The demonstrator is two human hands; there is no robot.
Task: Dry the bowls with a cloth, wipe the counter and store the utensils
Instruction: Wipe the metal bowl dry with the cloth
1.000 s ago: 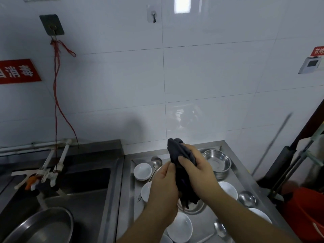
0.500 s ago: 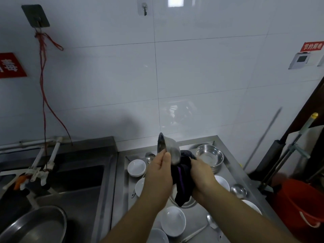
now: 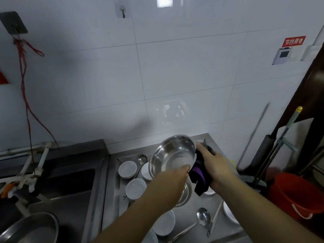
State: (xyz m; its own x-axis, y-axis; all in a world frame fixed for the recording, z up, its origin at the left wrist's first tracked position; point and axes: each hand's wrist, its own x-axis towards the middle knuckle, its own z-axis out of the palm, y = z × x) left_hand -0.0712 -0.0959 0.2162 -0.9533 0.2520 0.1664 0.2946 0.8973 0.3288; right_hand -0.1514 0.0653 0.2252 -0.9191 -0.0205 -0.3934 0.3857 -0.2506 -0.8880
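I hold a steel bowl (image 3: 172,154) tilted toward me above the counter (image 3: 191,204). My left hand (image 3: 168,185) grips its lower rim. My right hand (image 3: 214,165) holds a dark cloth (image 3: 199,176) with a purple patch against the bowl's right outer side. Below lie several white bowls (image 3: 135,188), another steel bowl (image 3: 184,193) partly hidden by my left hand, and steel ladles (image 3: 203,216) on the counter.
A deep steel sink (image 3: 57,186) with a large steel basin (image 3: 29,228) lies to the left. A red bucket (image 3: 296,193) and mop handles (image 3: 273,149) stand at the right, past the counter edge. White tiled wall behind.
The steel bowl has turned from edge-on to facing me with its hollow, and risen to the right. The cloth has moved from the bowl's inside to its right outer side.
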